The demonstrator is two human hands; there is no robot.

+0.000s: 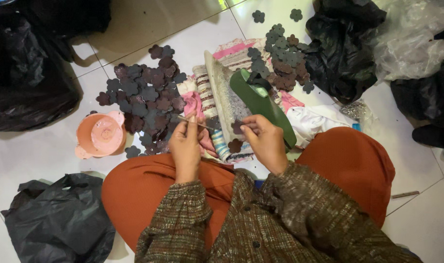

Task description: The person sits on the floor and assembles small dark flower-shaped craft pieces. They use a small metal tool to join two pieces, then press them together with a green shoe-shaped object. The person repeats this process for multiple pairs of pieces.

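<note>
My left hand [185, 143] pinches a thin stick [195, 122] that points right toward the other hand. My right hand [263, 139] holds a small dark flower-shaped piece [237, 127] between its fingertips, just above a grey board [226, 100] that leans over folded striped cloth [209, 104]. Another flower-shaped piece [235, 145] lies on the cloth below the hands. A green sandal [261, 104] rests against the board, right beside my right hand. I sit cross-legged in orange trousers [139, 187].
A heap of dark flower-shaped pieces [146, 100] covers the tiles at left, a second heap [283, 56] lies at the back. A pink bowl [100, 135] stands left of my knee. Black plastic bags [61, 221] surround the spot, with a clear bag [412, 39] at right.
</note>
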